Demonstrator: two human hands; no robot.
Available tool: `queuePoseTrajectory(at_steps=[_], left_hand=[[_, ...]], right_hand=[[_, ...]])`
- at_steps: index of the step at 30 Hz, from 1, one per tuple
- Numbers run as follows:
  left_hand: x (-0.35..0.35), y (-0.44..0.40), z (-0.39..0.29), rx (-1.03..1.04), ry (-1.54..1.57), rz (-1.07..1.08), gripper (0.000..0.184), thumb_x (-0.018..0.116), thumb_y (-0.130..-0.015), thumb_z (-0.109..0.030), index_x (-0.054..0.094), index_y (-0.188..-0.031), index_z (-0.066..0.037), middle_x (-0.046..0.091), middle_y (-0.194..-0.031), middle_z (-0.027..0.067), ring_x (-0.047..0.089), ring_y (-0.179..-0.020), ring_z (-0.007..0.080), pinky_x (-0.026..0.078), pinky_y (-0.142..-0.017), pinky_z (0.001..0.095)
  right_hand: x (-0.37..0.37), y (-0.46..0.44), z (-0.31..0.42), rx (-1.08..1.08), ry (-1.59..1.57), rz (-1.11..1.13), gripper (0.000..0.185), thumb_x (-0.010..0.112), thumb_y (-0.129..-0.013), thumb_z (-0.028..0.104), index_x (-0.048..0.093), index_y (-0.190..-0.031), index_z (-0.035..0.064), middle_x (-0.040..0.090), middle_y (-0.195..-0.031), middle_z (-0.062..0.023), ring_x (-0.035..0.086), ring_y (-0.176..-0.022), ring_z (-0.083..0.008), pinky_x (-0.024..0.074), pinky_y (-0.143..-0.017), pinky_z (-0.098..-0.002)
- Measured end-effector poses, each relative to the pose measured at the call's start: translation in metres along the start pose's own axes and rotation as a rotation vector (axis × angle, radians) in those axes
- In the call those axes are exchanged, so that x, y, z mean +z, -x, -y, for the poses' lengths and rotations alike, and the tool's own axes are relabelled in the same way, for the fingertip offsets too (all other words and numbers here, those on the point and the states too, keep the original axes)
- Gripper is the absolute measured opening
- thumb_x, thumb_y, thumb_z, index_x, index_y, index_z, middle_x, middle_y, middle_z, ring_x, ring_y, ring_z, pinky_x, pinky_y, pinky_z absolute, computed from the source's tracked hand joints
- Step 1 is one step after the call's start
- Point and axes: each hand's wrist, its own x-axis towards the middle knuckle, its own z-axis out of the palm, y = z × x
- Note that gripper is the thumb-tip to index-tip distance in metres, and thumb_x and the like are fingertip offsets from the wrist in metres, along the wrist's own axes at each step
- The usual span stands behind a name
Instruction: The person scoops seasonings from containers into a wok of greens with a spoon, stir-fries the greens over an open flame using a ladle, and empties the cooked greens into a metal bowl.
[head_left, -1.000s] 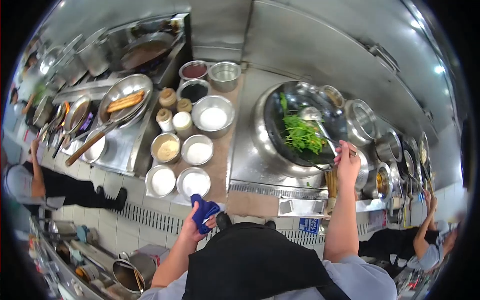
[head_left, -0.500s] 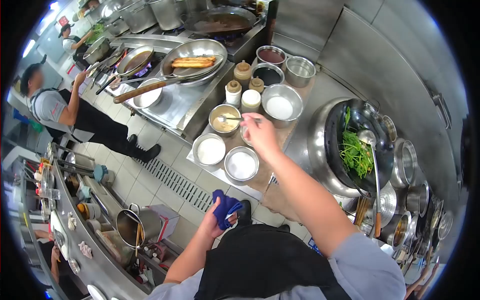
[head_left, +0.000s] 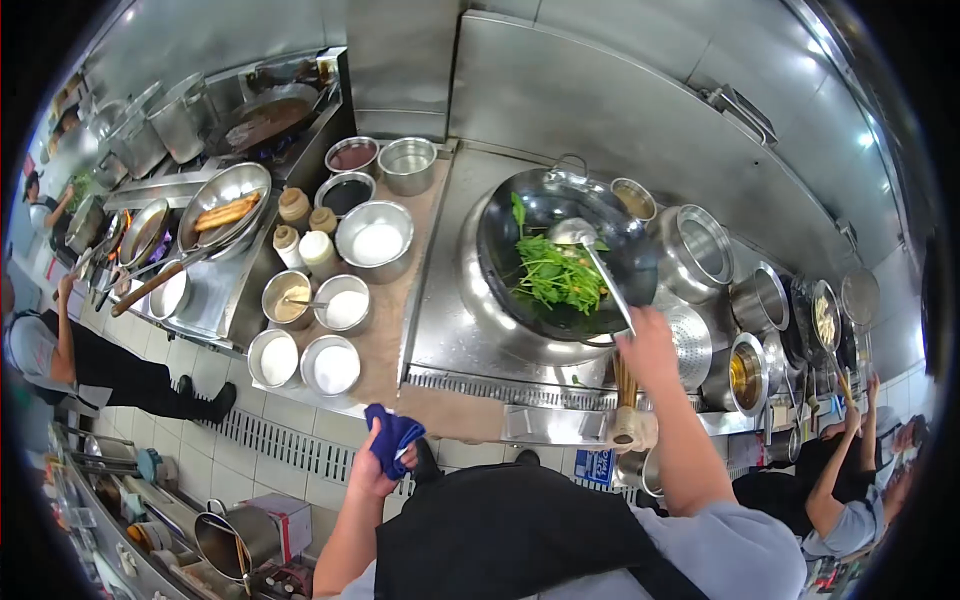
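My left hand is closed around a folded dark blue cloth in front of the black apron. At the right, my right hand is wrapped round the handle of a metal ladle; most of the grip is hidden under my fingers. The ladle's bowl rests in a black wok against a heap of leafy greens. A small spoon lies in the bowl of yellowish seasoning.
Bowls of white powder, squeeze bottles and dark sauces stand left of the wok. Strainers and pots line the right. A pan with fried sticks sits at left. Other people work at both sides.
My view has turned right. My right hand has let go of the spoon in the seasoning bowl and moved right to the ladle's handle. My left hand still holds the cloth.
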Motion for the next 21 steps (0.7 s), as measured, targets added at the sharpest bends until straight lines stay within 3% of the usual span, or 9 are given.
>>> queuePoseTrajectory(at_steps=[1, 2, 4, 5, 10, 13, 16, 18, 21], left_hand=[[0.016, -0.014, 0.009, -0.003, -0.022, -0.017, 0.058, 0.037, -0.096, -0.056, 0.052, -0.108, -0.001, 0.054, -0.076, 0.0118, 0.049, -0.062, 0.0206, 0.041, -0.060, 0.0325], [0.034, -0.028, 0.020, -0.009, -0.046, -0.039, 0.057, 0.038, -0.096, -0.055, 0.052, -0.108, -0.001, 0.055, -0.076, 0.0118, 0.050, -0.063, 0.0210, 0.042, -0.060, 0.0326], [0.064, -0.060, 0.043, -0.054, -0.147, -0.023, 0.055, 0.041, -0.096, -0.054, 0.052, -0.110, -0.002, 0.057, -0.080, 0.0117, 0.052, -0.064, 0.0216, 0.043, -0.059, 0.0323], [0.080, -0.077, 0.055, -0.053, -0.193, 0.038, 0.056, 0.040, -0.095, -0.056, 0.053, -0.111, -0.004, 0.059, -0.083, 0.0118, 0.055, -0.065, 0.0218, 0.045, -0.060, 0.0315], [0.158, -0.143, 0.113, 0.025, -0.296, -0.150, 0.053, 0.043, -0.095, -0.053, 0.053, -0.118, -0.006, 0.062, -0.102, 0.0113, 0.061, -0.084, 0.0260, 0.053, -0.070, 0.0400], [0.187, -0.159, 0.134, 0.025, -0.333, -0.088, 0.055, 0.039, -0.097, -0.052, 0.050, -0.122, -0.004, 0.061, -0.111, 0.0137, 0.063, -0.096, 0.0299, 0.054, -0.079, 0.0487], [0.199, -0.172, 0.147, 0.027, -0.383, -0.074, 0.055, 0.038, -0.097, -0.053, 0.050, -0.120, -0.004, 0.061, -0.110, 0.0145, 0.063, -0.095, 0.0304, 0.055, -0.079, 0.0500], [0.204, -0.182, 0.151, 0.020, -0.439, -0.080, 0.055, 0.038, -0.097, -0.053, 0.051, -0.118, -0.004, 0.061, -0.110, 0.0147, 0.064, -0.095, 0.0305, 0.055, -0.079, 0.0502], [0.203, -0.188, 0.151, -0.045, -0.502, -0.129, 0.050, 0.041, -0.097, -0.051, 0.051, -0.114, -0.006, 0.061, -0.107, 0.0131, 0.064, -0.094, 0.0294, 0.055, -0.078, 0.0494]], right_hand=[[0.010, 0.016, -0.039, 0.115, 0.097, 0.060, 0.052, 0.069, -0.077, 0.021, 0.051, -0.123, 0.0027, 0.062, -0.102, -0.0194, 0.058, -0.101, -0.0376, 0.0463, -0.089, -0.0462], [0.019, 0.027, -0.063, 0.119, 0.085, 0.055, 0.052, 0.069, -0.077, 0.021, 0.051, -0.123, 0.0027, 0.062, -0.102, -0.0194, 0.058, -0.101, -0.0376, 0.0463, -0.089, -0.0462], [0.041, 0.048, -0.102, 0.508, -0.541, 0.596, 0.053, 0.064, -0.081, 0.023, 0.047, -0.128, 0.0070, 0.064, -0.093, -0.0215, 0.061, -0.092, -0.0402, 0.0486, -0.082, -0.0486], [0.045, 0.052, -0.107, 0.236, -0.254, 0.414, 0.051, 0.059, -0.084, 0.022, 0.044, -0.132, 0.0101, 0.064, -0.088, -0.0234, 0.063, -0.083, -0.0419, 0.0499, -0.076, -0.0498], [-0.047, 0.056, -0.111, 0.210, -0.212, 0.301, 0.049, 0.057, -0.086, 0.020, 0.047, -0.133, 0.0134, 0.065, -0.092, -0.0219, 0.062, -0.082, -0.0416, 0.0490, -0.075, -0.0489], [-0.101, 0.066, -0.125, 0.210, -0.223, 0.443, 0.052, 0.056, -0.088, 0.022, 0.044, -0.137, 0.0143, 0.065, -0.091, -0.0228, 0.062, -0.086, -0.0407, 0.0487, -0.077, -0.0481], [-0.068, 0.070, -0.154, 0.117, -0.420, 0.504, 0.050, 0.054, -0.089, 0.025, 0.044, -0.136, 0.0134, 0.065, -0.087, -0.0230, 0.063, -0.084, -0.0400, 0.0485, -0.075, -0.0510], [-0.038, 0.060, -0.137, 0.089, -0.335, 0.510, 0.048, 0.052, -0.091, 0.029, 0.045, -0.135, 0.0127, 0.065, -0.092, -0.0235, 0.063, -0.086, -0.0413, 0.0484, -0.077, -0.0512], [-0.021, 0.057, -0.112, 0.211, -0.218, 0.587, 0.047, 0.051, -0.091, 0.030, 0.046, -0.134, 0.0126, 0.065, -0.095, -0.0243, 0.062, -0.089, -0.0417, 0.0481, -0.080, -0.0507]])
